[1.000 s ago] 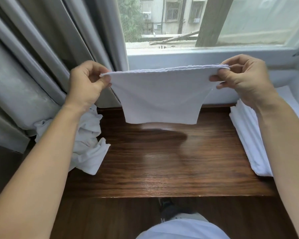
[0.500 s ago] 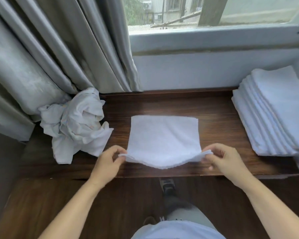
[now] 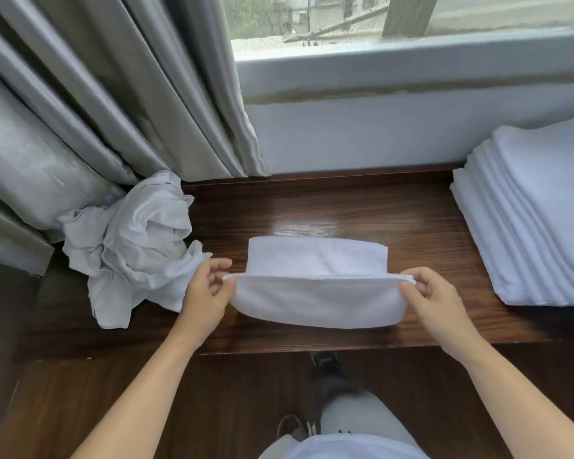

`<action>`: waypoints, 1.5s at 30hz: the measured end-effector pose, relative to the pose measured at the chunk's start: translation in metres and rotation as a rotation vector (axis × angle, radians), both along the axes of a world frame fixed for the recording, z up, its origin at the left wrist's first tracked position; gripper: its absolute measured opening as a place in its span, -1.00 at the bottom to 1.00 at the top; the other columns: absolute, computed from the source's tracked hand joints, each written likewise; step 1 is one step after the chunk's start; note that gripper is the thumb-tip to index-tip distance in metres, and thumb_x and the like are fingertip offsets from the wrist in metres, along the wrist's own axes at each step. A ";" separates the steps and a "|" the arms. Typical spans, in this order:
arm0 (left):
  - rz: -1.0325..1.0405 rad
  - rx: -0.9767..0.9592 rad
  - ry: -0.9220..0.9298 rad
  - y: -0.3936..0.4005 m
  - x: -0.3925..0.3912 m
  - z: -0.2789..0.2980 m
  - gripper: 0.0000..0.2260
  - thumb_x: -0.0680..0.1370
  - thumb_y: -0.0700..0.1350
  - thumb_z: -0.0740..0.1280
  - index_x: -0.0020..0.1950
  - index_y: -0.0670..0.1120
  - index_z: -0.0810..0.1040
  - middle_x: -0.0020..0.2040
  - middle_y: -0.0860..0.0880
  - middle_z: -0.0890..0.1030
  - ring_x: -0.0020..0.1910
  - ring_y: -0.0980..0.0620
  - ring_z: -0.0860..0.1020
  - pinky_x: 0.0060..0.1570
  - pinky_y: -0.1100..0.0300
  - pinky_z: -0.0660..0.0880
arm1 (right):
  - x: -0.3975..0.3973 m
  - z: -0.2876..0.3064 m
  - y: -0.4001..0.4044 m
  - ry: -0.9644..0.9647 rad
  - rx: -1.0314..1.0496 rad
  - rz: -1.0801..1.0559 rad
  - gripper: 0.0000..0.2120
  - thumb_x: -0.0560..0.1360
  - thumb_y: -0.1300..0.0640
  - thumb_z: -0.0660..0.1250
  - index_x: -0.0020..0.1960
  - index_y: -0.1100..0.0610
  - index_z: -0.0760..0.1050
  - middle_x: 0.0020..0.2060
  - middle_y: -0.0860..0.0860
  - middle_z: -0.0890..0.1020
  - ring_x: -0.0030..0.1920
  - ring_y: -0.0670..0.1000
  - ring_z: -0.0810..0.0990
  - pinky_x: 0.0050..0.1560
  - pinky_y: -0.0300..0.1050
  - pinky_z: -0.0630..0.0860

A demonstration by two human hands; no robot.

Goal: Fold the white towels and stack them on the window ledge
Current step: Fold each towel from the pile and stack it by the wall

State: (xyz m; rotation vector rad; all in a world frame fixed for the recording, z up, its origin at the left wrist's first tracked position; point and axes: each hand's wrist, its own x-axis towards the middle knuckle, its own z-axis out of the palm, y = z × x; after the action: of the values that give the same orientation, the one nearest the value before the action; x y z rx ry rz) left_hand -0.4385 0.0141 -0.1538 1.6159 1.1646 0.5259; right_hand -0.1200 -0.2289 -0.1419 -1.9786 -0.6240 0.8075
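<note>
A white towel [image 3: 315, 279] lies half folded on the dark wooden ledge [image 3: 345, 207], its near half lifted and curled back over the far half. My left hand [image 3: 206, 293] pinches the towel's raised left corner. At the right corner, my right hand [image 3: 428, 299] pinches the same raised edge. A stack of several folded white towels [image 3: 531, 220] rests at the right end of the ledge. To the left sits a crumpled heap of unfolded white towels [image 3: 136, 246].
Grey curtains [image 3: 113, 94] hang at the left behind the crumpled heap. The window frame [image 3: 411, 61] and white wall run along the back of the ledge. Below the ledge's front edge are wooden floor and my shoes [image 3: 322, 362].
The towel came down from the air onto the ledge. Both hands then lifted its near edge and carried it towards the window, over the far half.
</note>
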 end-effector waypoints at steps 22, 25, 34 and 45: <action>0.119 0.045 0.306 0.082 0.117 -0.078 -0.75 0.69 -0.05 0.25 0.37 -0.02 0.44 0.16 0.03 0.55 0.13 -0.02 0.56 0.04 0.12 0.51 | 0.058 -0.078 0.102 -0.042 -0.216 -0.191 -0.88 0.65 0.04 0.27 0.05 0.07 0.52 -0.28 -0.01 0.56 -0.26 0.01 0.53 -0.20 -0.08 0.41; 0.098 0.328 0.459 0.063 0.126 -0.065 -0.68 0.65 -0.14 0.30 0.40 -0.13 0.42 0.39 -0.13 0.43 0.34 -0.12 0.44 0.27 -0.04 0.45 | 0.047 -0.066 0.109 -0.340 -0.349 -0.134 -0.69 0.63 0.04 0.30 0.33 0.12 0.43 0.05 0.08 0.60 0.10 0.14 0.57 0.03 0.02 0.52; -0.740 0.615 0.657 -0.021 0.142 -0.092 -0.38 0.66 0.09 -0.01 0.70 -0.12 0.03 0.70 -0.13 0.03 0.68 -0.17 -0.08 0.63 -0.15 -0.14 | -0.057 -0.100 0.147 -0.709 -0.372 0.534 -0.41 0.66 0.05 0.13 0.66 0.17 0.15 0.65 0.21 0.12 0.67 0.21 0.01 0.63 0.24 -0.05; -0.523 0.637 0.854 0.032 0.097 -0.117 -0.13 0.55 0.51 -0.12 0.71 0.02 -0.16 0.70 -0.10 -0.20 0.66 -0.06 -0.28 0.63 -0.13 -0.14 | 0.014 -0.125 0.079 -0.912 -0.522 0.519 -0.30 0.64 -0.27 -0.12 0.71 -0.03 -0.11 0.69 0.10 -0.07 0.68 0.13 -0.17 0.64 0.22 -0.08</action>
State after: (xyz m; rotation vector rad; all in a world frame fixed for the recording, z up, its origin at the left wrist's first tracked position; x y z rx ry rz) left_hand -0.3411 0.0459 -0.2705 2.7443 1.1261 -0.2100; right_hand -0.1061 -0.1500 -0.2672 -2.7034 -1.6338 0.3109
